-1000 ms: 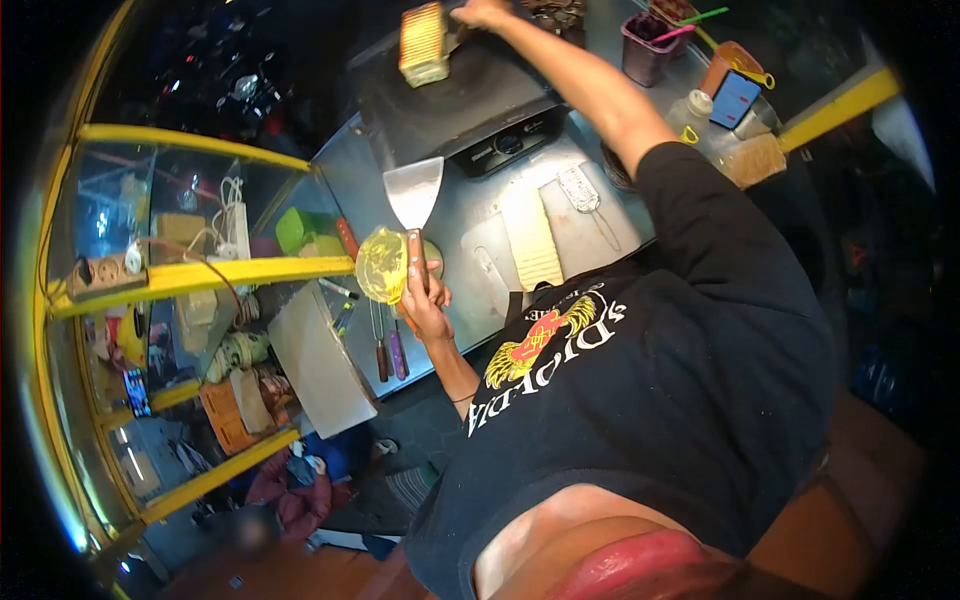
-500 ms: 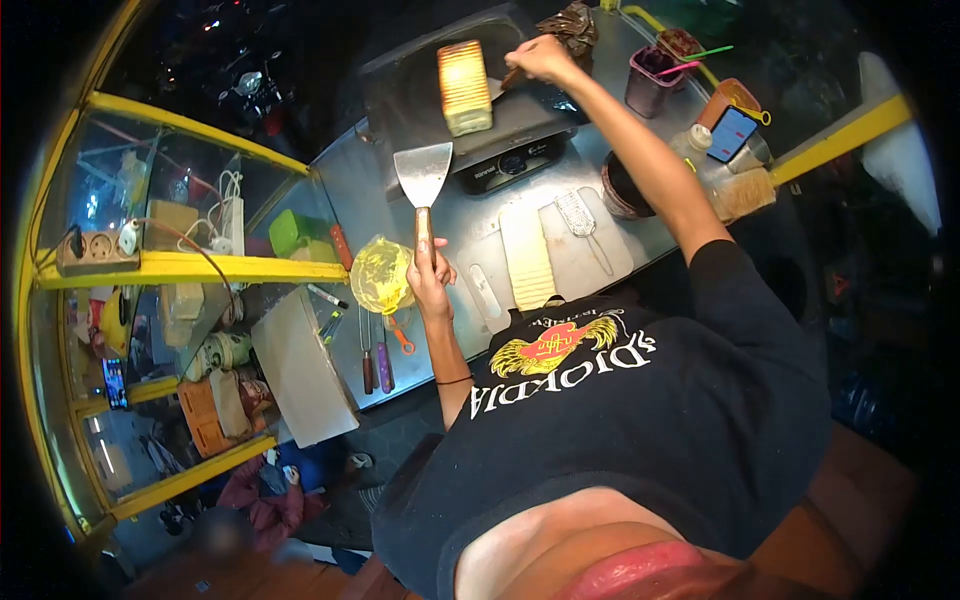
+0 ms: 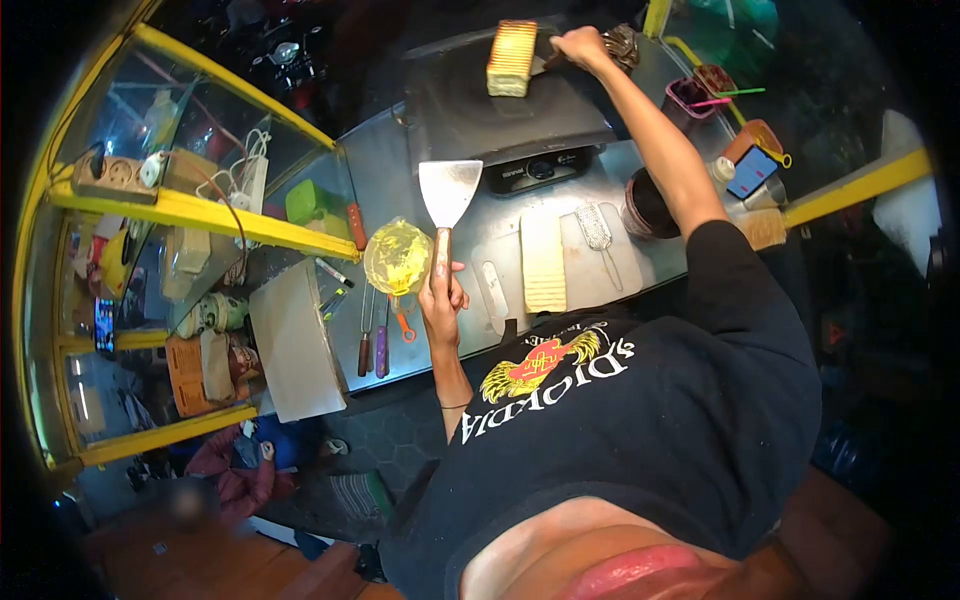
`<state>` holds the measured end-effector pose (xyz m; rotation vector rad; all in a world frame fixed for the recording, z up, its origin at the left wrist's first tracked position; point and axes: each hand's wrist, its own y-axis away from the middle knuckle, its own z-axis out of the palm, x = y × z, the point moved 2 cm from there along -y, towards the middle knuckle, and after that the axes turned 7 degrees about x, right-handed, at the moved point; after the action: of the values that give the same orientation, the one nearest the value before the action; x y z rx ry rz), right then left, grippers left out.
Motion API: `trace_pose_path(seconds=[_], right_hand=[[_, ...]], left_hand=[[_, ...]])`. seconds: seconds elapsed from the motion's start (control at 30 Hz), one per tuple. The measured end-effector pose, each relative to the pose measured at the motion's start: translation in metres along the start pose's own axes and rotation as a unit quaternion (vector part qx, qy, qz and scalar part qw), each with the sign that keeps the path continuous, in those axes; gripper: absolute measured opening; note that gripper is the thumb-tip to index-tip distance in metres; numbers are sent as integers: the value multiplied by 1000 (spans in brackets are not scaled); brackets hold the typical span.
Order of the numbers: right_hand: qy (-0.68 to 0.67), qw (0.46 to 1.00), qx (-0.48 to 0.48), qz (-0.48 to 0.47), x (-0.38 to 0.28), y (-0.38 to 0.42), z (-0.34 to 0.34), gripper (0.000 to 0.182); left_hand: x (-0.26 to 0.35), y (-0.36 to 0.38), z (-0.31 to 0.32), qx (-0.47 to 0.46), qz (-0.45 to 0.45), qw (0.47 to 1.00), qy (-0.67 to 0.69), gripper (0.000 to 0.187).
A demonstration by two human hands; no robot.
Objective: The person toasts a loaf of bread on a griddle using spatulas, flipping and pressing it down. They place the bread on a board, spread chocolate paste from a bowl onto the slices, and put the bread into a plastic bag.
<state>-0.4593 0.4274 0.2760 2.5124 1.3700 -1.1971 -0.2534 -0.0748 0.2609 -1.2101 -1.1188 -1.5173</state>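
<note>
My left hand [image 3: 444, 300] is closed round the wooden handle of a wide scraper [image 3: 450, 190], its metal blade pointing away from me near the griddle's front corner. My right hand [image 3: 582, 48] grips the handle of a second scraper [image 3: 555, 62], whose blade meets the lower right side of a toasted bread block [image 3: 512, 58]. This block has browned ridges on top and pale sides, and is on the dark griddle [image 3: 470, 115]. Nearer me, a pale ridged bread slab [image 3: 542, 262] lies on a white board [image 3: 580, 285] beside a metal grater [image 3: 594, 228].
A tub of yellow spread [image 3: 398, 258] stands left of the board, near long-handled tools [image 3: 382, 350]. At right are a dark pot [image 3: 650, 203], a phone [image 3: 752, 172] and a purple container [image 3: 688, 105]. A yellow-framed glass case [image 3: 200, 215] borders the left.
The view has shifted, so the counter appears moved. The bread block now stands farther from the griddle's front edge, with the right scraper still beside it. My left scraper has drawn back slightly.
</note>
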Motion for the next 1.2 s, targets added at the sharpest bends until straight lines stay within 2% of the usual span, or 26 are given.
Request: trace_pose_path(seconds=[0.03,0.1,0.17,0.27,0.37,0.47,0.5,0.53,0.57,0.6,0.67,0.77,0.87,1.0,1.1,1.17,1.2], right_hand=[[-89,994,-18,57,-6,15,-9,29],[-121,990,-18,68,-17,34,-8,29],[-140,987,18,77,-21,34,23,28],[-127,982,-43,134,-72,49,31,23],[-139,981,-54,121,-88,48,36,19],[-109,982,-46,144,-74,28,27,22],[-64,989,-42,125,-66,21,19,27],[-97,987,-21,124,-54,16,13,32],[-57,990,-39,125,-44,11,1,34],[4,993,-61,104,-29,4,-7,38],[-12,995,-99,7,-6,5,-23,40],[-126,983,-51,127,4,39,-35,28],[-179,979,-18,94,-16,66,-30,22],[-260,945,-133,145,-37,71,-43,19],[-310,932,-102,159,-12,79,-77,19],[-297,938,-83,162,5,99,-101,21],[-289,934,-79,196,10,108,-105,21]], left_hand=[[1,3,-4,6,2,1000,5,42],[3,1,-4,-1,-3,1000,-16,42],[3,-3,-2,-2,0,1000,-4,43],[-1,-8,1,0,-4,1000,9,43],[2,-12,3,6,8,1000,9,43],[1,-6,4,14,11,1000,12,43],[0,-4,2,19,7,1000,15,43],[1,-1,1,25,9,1000,17,43],[1,2,-2,22,4,1000,13,43],[1,4,-4,17,0,1000,9,43],[-2,6,-10,19,-3,1000,11,43],[-8,4,-15,16,-8,1000,7,44],[-2,-10,-8,21,-11,1000,-5,43],[17,-49,13,25,33,998,-44,43],[35,-79,26,21,47,992,-114,42],[41,-99,34,20,73,983,-169,42],[42,-109,41,18,77,981,-177,43]])
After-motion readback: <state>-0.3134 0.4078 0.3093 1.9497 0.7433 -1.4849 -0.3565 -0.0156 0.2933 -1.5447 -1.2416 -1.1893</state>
